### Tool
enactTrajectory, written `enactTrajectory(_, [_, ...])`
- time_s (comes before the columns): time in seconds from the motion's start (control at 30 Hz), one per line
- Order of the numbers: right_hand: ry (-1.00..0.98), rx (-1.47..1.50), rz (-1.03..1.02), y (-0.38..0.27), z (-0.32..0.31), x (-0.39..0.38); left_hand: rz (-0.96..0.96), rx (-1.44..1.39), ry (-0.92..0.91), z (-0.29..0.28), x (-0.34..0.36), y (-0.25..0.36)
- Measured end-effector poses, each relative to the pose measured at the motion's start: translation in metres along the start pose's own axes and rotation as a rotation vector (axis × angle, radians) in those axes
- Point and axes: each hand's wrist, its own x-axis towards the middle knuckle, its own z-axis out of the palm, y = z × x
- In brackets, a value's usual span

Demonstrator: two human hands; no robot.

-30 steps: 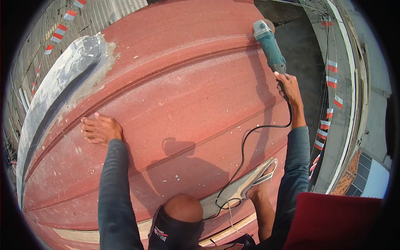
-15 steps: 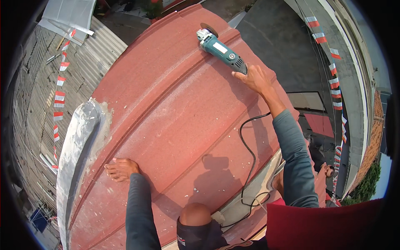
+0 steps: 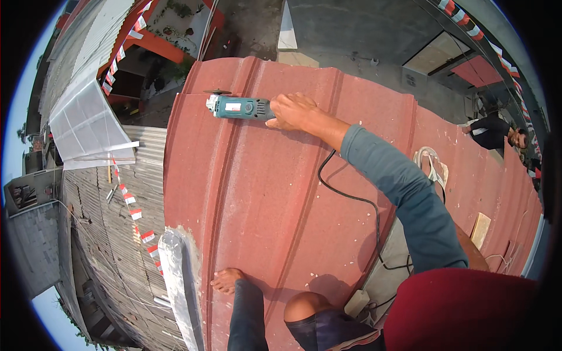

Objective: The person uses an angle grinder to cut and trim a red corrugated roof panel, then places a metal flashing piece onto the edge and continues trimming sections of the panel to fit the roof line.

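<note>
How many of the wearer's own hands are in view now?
2: the left hand rests on the red sheeting beside the grey-white ridge; the right hand grips the teal angle grinder toward the sheeting's far-left corner.

You are outdoors, on top of a building; the red ribbed roof (image 3: 377, 108) under you, the grey corrugated roof (image 3: 93, 234) beside it and strung flags (image 3: 136, 214) show this.

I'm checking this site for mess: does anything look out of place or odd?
The whitish-grey strip beside the left hand has a ragged, smeared edge, untidy against the red roof. The black cord also lies in loose bends, not straight, near the right hand holding the grinder.
</note>
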Motion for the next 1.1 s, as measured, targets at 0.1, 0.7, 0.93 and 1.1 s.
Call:
enactTrajectory(0.1, [-0.036,0.055,0.015,0.005,0.001,0.003,0.039,0.005,0.029,0.007,0.001,-0.003])
enactTrajectory(0.7, [0.048,0.128,-0.079,0.014,-0.001,0.012,0.156,0.072,0.110,0.015,0.002,-0.003])
enactTrajectory(0.93, [0.021,0.144,-0.042,0.012,-0.001,0.014,0.157,0.078,0.119,0.020,0.008,-0.003])
enactTrajectory(1.1, [0.049,0.152,-0.021,0.016,0.001,0.015,0.157,0.084,0.120,0.007,-0.004,0.000])
